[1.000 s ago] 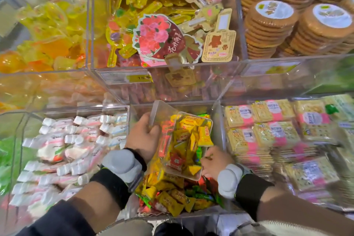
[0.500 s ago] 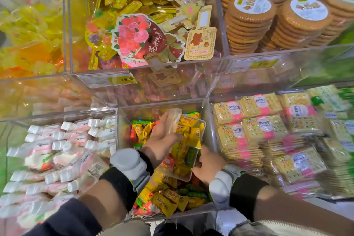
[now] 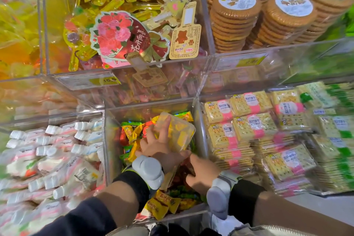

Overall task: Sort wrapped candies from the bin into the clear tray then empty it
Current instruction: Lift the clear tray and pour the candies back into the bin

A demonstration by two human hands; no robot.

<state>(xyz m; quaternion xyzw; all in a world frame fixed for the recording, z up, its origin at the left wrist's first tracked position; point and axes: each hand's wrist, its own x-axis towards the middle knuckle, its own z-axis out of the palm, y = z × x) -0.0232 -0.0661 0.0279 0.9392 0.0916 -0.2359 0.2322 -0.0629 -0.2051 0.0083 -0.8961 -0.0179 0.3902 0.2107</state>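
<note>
1. The view looked down over a person's two forearms at a shop display of clear plastic bins
2. The middle bin [image 3: 106, 140], nearest the person, held a loose heap of wrapped candies [image 3: 162, 207] in yellow, red and green wrappers
3. The left hand [image 3: 161, 145] gripped the clear tray [image 3: 180, 132] above the far half of that bin, with its fingers spread over the tray's side and one finger pointing up along it
4. The tray was tipped steeply, and blurred yellow showed through its wall
5. The right hand [image 3: 203, 174] sat low in the bin, just beside the tray's near edge and among the candies; its fingertips were hidden, so whether it held anything could not be told
6. Each wrist wore a grey device [image 3: 148, 168] over a black cuff
7. White bottle-shaped packets [image 3: 57, 149] filled the bin on the left, and square cracker packs [image 3: 249, 126] with pink bands filled the one on the right
8. Stacks of round biscuits [image 3: 235, 17] stood in the upper right bin
</note>
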